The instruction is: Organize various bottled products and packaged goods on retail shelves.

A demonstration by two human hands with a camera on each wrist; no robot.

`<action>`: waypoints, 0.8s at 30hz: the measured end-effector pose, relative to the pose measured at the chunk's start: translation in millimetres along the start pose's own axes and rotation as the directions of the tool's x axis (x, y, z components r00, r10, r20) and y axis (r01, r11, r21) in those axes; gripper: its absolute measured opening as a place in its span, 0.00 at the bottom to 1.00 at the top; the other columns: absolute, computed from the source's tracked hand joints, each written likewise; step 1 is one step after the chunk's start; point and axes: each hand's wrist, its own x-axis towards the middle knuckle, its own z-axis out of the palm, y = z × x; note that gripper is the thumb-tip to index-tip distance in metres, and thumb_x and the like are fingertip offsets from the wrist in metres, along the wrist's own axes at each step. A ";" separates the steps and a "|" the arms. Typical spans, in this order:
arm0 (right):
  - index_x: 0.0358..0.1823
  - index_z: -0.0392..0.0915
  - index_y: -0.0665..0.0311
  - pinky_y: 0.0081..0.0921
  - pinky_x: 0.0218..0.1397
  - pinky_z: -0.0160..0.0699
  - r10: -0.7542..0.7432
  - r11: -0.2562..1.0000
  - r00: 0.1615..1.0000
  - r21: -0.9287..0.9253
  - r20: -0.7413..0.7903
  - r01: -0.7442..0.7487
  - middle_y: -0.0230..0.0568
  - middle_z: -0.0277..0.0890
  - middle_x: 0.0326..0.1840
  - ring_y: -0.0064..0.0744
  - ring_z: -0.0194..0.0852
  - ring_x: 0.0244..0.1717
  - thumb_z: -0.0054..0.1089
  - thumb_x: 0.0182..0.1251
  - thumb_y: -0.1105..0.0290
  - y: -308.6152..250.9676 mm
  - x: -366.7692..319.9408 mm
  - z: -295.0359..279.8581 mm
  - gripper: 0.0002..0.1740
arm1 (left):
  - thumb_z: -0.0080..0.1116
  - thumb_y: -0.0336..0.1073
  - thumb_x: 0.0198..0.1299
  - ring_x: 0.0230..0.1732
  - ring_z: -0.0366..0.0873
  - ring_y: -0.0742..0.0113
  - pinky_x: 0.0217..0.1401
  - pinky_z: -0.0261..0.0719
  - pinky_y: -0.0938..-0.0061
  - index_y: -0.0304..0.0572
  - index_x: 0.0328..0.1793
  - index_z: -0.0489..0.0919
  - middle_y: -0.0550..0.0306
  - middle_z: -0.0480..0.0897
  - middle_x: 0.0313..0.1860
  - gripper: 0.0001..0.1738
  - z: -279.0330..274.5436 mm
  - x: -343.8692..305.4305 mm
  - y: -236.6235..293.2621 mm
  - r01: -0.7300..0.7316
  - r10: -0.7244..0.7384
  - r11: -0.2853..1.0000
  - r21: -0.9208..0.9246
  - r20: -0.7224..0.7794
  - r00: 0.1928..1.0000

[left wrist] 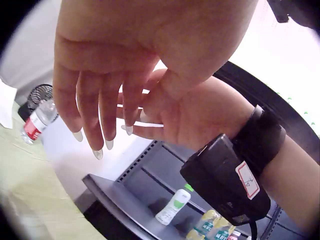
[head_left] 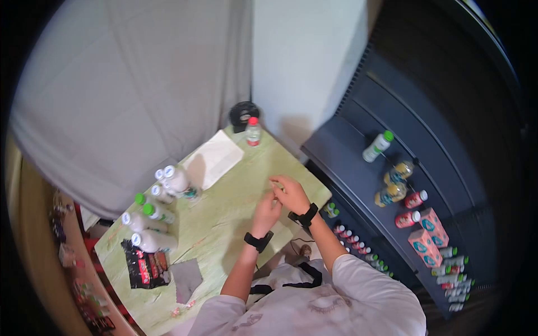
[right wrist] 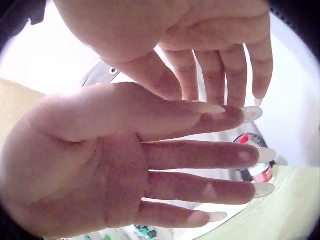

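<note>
Both bare hands hover in front of the body over the table's right part, close together and holding nothing. In the head view my left hand (head_left: 267, 213) points up and away, fingertips right at my right hand (head_left: 293, 195), which reaches across it. The left wrist view shows the left hand (left wrist: 115, 55) with fingers hanging down, relaxed and nearly straight, overlapping the right hand (left wrist: 182, 107). In the right wrist view the left palm (right wrist: 95, 155) faces the camera with fingers extended, below the loosely bent right hand (right wrist: 215, 35). Each wrist wears a black strap.
On the green table (head_left: 224, 229) stand several white bottles (head_left: 154, 241), some green-capped, left of a white sheet (head_left: 216, 159). A clear red-capped bottle (head_left: 253, 134) and black fan (head_left: 242, 115) occupy the far corner. A black packet (head_left: 147, 269) lies nearer. Right, a dark shelf (head_left: 336, 143) holds drinks.
</note>
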 end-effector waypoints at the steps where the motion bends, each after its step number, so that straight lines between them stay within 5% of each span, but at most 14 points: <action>1: 0.51 0.79 0.67 0.34 0.47 0.79 0.020 1.000 0.999 -0.002 -0.040 -0.020 0.49 0.79 0.46 0.46 0.80 0.43 0.56 0.66 0.70 5.1 -4.5 -19.3 0.14 | 0.51 0.28 0.61 0.43 0.82 0.55 0.45 0.77 0.66 0.32 0.52 0.78 0.45 0.83 0.43 0.14 14.2 5.8 8.1 -0.024 0.024 1.000 -0.001 0.039 0.999; 4: 0.52 0.79 0.67 0.32 0.49 0.77 -0.023 1.000 0.987 -0.004 -0.158 0.022 0.48 0.79 0.46 0.45 0.80 0.45 0.56 0.67 0.70 31.9 -15.7 -73.2 0.14 | 0.53 0.35 0.63 0.48 0.80 0.43 0.49 0.76 0.59 0.37 0.55 0.78 0.41 0.82 0.46 0.16 55.9 21.0 38.8 -0.082 0.080 0.996 0.015 0.130 0.988; 8: 0.52 0.79 0.67 0.32 0.55 0.75 0.085 0.996 0.965 0.059 -0.248 -0.073 0.47 0.79 0.49 0.46 0.78 0.51 0.56 0.68 0.70 44.9 -30.3 -151.7 0.14 | 0.55 0.32 0.63 0.43 0.81 0.51 0.45 0.77 0.64 0.34 0.53 0.79 0.43 0.83 0.44 0.15 120.5 45.1 71.6 -0.177 0.168 0.983 0.040 0.180 0.969; 13: 0.53 0.78 0.64 0.34 0.60 0.72 0.034 0.994 0.900 -0.083 -0.435 -0.077 0.47 0.76 0.55 0.48 0.74 0.58 0.57 0.67 0.70 78.5 -49.5 -231.5 0.15 | 0.55 0.33 0.64 0.42 0.81 0.53 0.44 0.78 0.66 0.35 0.54 0.79 0.44 0.82 0.45 0.15 190.1 84.8 117.8 -0.162 0.158 0.987 -0.012 0.295 0.942; 14: 0.54 0.78 0.64 0.34 0.61 0.71 0.019 0.990 0.885 -0.116 -0.465 -0.082 0.48 0.75 0.55 0.48 0.74 0.59 0.57 0.67 0.70 86.0 -50.6 -243.8 0.15 | 0.55 0.33 0.63 0.43 0.82 0.53 0.44 0.78 0.65 0.35 0.54 0.79 0.44 0.82 0.46 0.15 209.6 96.8 110.4 -0.273 0.256 0.962 0.028 0.268 0.929; 19: 0.60 0.73 0.66 0.40 0.68 0.64 -0.028 0.971 0.821 -0.212 -0.570 -0.114 0.53 0.70 0.61 0.54 0.66 0.65 0.58 0.64 0.67 128.3 -33.6 -288.6 0.22 | 0.56 0.33 0.60 0.46 0.82 0.48 0.48 0.79 0.62 0.35 0.53 0.80 0.42 0.82 0.47 0.16 278.6 151.2 119.6 -0.337 0.306 0.939 0.069 0.279 0.910; 24: 0.70 0.63 0.66 0.47 0.74 0.57 0.131 0.903 0.786 -0.254 -0.604 -0.346 0.63 0.56 0.71 0.61 0.52 0.73 0.52 0.66 0.67 165.2 4.1 -315.3 0.30 | 0.56 0.33 0.58 0.50 0.79 0.42 0.53 0.77 0.58 0.38 0.61 0.76 0.39 0.80 0.50 0.22 342.3 205.8 105.9 -0.437 0.391 0.893 0.110 0.293 0.873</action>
